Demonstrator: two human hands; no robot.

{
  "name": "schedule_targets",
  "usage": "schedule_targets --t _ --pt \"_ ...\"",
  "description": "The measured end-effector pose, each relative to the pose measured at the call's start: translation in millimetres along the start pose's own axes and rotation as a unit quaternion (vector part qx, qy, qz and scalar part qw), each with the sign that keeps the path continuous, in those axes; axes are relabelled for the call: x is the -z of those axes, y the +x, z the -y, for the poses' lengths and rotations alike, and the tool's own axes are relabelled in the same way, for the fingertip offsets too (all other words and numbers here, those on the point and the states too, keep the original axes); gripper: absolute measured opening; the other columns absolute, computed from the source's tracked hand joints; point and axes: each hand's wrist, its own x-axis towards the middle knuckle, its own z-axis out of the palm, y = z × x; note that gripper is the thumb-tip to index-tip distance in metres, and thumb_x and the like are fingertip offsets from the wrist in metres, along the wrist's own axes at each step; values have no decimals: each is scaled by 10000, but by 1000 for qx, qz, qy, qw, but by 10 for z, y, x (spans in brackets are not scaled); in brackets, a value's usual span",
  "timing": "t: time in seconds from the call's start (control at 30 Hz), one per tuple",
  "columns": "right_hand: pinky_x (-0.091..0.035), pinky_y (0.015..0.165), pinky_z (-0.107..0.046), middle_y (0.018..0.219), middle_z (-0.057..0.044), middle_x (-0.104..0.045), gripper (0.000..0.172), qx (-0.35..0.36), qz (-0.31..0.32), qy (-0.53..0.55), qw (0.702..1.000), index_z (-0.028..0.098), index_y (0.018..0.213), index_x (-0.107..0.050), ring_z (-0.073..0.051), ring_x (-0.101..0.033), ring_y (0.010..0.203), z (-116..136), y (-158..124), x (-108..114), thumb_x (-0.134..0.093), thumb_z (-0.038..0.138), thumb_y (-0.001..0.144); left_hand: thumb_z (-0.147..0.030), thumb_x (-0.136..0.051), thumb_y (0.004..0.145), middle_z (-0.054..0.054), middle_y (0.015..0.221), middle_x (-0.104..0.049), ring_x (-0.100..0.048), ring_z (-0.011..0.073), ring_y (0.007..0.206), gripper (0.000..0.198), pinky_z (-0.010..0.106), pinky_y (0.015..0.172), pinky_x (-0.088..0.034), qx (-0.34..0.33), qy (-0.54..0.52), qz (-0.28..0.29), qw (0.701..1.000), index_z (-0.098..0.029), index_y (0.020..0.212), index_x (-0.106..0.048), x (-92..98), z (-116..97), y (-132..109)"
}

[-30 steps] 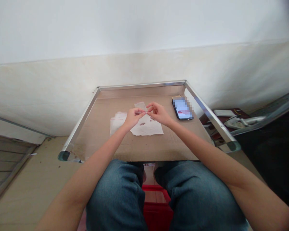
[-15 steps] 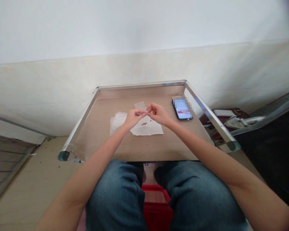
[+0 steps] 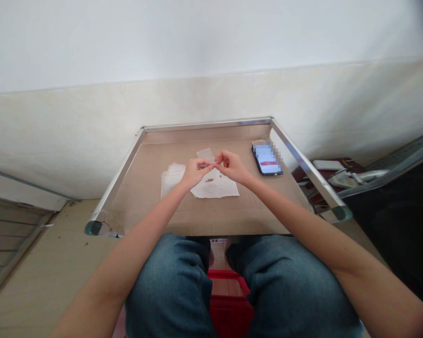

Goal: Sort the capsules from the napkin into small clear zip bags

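Observation:
My left hand (image 3: 193,173) and my right hand (image 3: 231,166) meet above a sheet of white paper (image 3: 216,190). Between their fingertips is a small thin pinkish-purple piece (image 3: 205,165), too small to name. Both hands pinch it, the left by one end and the right by the other. A few tiny brownish bits (image 3: 209,180) lie on the paper below, and another bit (image 3: 220,176) sits near my right fingers. A stack of white sheets (image 3: 169,178) lies to the left, partly behind my left hand. Beyond the hands is a small clear sheet or bag (image 3: 205,153).
Cardboard (image 3: 183,220) covers the metal-framed table (image 3: 207,124), which stands against the wall. A phone (image 3: 267,158) with a lit screen lies at its right. Under the table, between my knees, is a red plastic stool or bin (image 3: 229,305). Cables and a white box (image 3: 327,165) are at far right.
My hands stay almost in place, with the thin piece turned slightly between the fingertips. The bits on the paper look slightly shifted. The phone's screen picture has changed.

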Motion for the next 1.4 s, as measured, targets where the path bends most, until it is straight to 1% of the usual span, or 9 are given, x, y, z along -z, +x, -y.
schedule_targets --t 0.17,0.33,0.53,0.73,0.8,1.0,1.23,1.33,1.4 --pt "-291 475 -214 637 28 -501 87 -25 -25 11 999 177 762 -491 -78 -392 499 -31 -1 24 -530 205 690 -374 -602 692 59 769 -660 -573 127 652 260 254 620 -442 0 -4 -10 1000 -143 798 -653 6 13 -5" --pt "-311 500 -225 653 19 -497 98 -41 -58 10 997 176 757 -494 -92 -421 542 -51 3 61 -521 175 663 -354 -604 674 41 690 -628 -520 106 578 235 237 556 -400 23 0 -37 999 -132 741 -636 49 29 10" --pt "-321 506 -221 651 18 -498 94 -44 -53 9 998 178 754 -490 -95 -433 556 -39 3 60 -512 171 663 -333 -597 672 8 614 -584 -497 98 557 192 224 536 -369 22 -26 -25 999 -141 666 -602 52 12 7" --pt "-316 502 -223 644 20 -492 89 -44 -52 16 998 176 746 -490 -93 -428 547 -52 4 53 -499 163 658 -337 -604 659 12 608 -587 -495 103 559 200 227 534 -362 18 -13 -29 999 -138 642 -609 54 5 6" --pt "-320 505 -224 647 19 -492 91 -43 -59 17 997 174 743 -490 -94 -432 549 -64 5 57 -499 159 654 -348 -592 670 22 623 -601 -500 105 560 214 229 535 -368 19 -10 -27 999 -136 665 -621 53 -1 9" --pt "-329 499 -221 653 17 -502 100 -58 -81 22 995 173 748 -493 -95 -444 543 -94 2 74 -501 162 649 -348 -543 714 65 789 -664 -548 118 622 237 239 568 -406 32 -20 1 999 -146 768 -654 50 -10 8" --pt "-332 481 -215 630 23 -499 96 -62 -88 35 994 178 739 -489 -90 -447 528 -86 12 69 -526 172 651 -345 -560 703 65 786 -674 -555 125 618 227 252 584 -414 39 -36 1 999 -150 756 -664 69 -24 -9" --pt "-342 472 -210 621 30 -503 122 -75 -75 68 992 185 771 -484 -87 -456 517 -77 24 74 -545 204 667 -360 -552 712 67 792 -672 -562 129 645 242 250 590 -417 37 -36 -7 999 -148 762 -657 63 -50 -18" --pt "-342 453 -205 625 34 -516 170 -88 -51 93 990 189 846 -486 -82 -454 490 -87 24 76 -541 245 696 -355 -540 722 67 793 -669 -572 133 687 236 246 608 -423 38 -43 -24 998 -146 756 -646 75 -74 -14"
